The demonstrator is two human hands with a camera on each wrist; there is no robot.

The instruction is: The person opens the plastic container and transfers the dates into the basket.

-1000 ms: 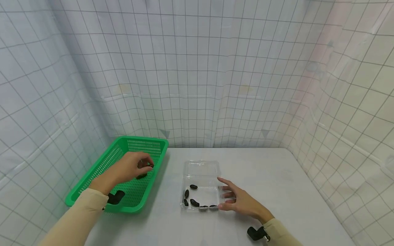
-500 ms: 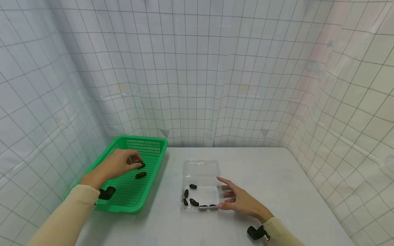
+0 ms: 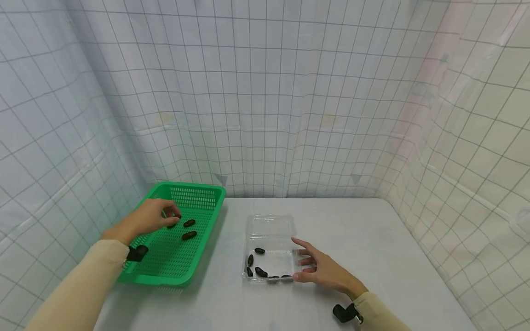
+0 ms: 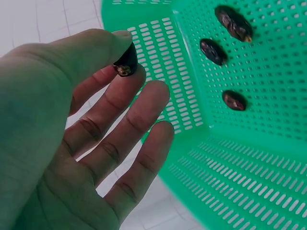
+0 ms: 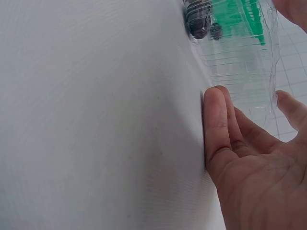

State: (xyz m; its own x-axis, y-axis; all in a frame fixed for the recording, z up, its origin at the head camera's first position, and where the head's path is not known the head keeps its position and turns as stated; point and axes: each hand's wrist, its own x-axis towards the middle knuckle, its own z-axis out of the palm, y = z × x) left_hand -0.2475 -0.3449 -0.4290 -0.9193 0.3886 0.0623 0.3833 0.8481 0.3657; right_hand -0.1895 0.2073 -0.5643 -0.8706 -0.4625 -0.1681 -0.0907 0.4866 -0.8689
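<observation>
My left hand hovers over the far left part of a green mesh basket. Its thumb and forefinger pinch a dark date. Loose dates lie on the basket floor to the right of that hand. In the middle of the table stands an open clear plastic box with several dates along its near edge. My right hand rests flat on the table, its straight fingers touching the box's right side.
The white table is walled by grid-patterned sheets at the back and on both sides. The basket sits at the table's left edge. Black wrist cameras are strapped to both sleeves.
My left hand has slid leftward across the basket, away from the box, uncovering the dates lying on its floor. The right hand and the box have stayed put.
</observation>
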